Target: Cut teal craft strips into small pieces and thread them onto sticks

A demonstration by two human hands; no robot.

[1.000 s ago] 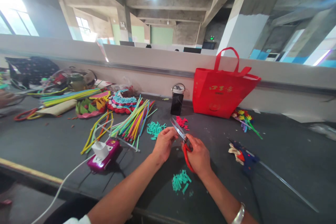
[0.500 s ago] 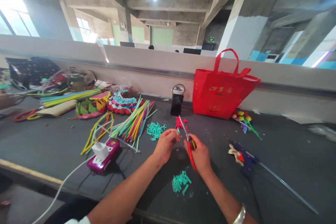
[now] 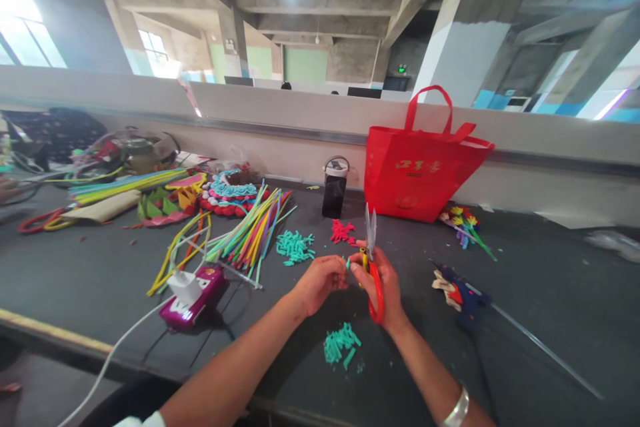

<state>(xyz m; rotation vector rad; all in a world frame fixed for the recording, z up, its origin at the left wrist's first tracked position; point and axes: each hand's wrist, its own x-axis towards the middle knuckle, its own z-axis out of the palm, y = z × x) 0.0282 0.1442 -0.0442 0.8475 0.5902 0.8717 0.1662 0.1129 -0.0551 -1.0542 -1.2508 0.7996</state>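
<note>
Red-handled scissors (image 3: 376,293) rest in my right hand (image 3: 383,280), blades pointing up and slightly parted. A small teal piece (image 3: 348,264) is pinched in the fingertips of my left hand (image 3: 323,282), and my right thumb is close to it; whether the thumb touches it I cannot tell. On the table in front of my hands are a pile of pink pieces (image 3: 342,231) and a pile of teal pieces (image 3: 295,247). Nearer to me, between my forearms, lies another teal pile (image 3: 341,343) of short cut-looking bits.
A purple power strip (image 3: 193,300) with a white plug stands at left, beside a bundle of coloured pipe cleaners (image 3: 255,227). Behind are a bottle (image 3: 335,187) and a red bag (image 3: 425,173). A dark blue glue gun (image 3: 465,300) lies right. Part of another person's hand shows far left.
The scissors have turned from leaning left to pointing more upright, away from the left hand. Both hands have come together around the teal piece. The view has shifted slightly.
</note>
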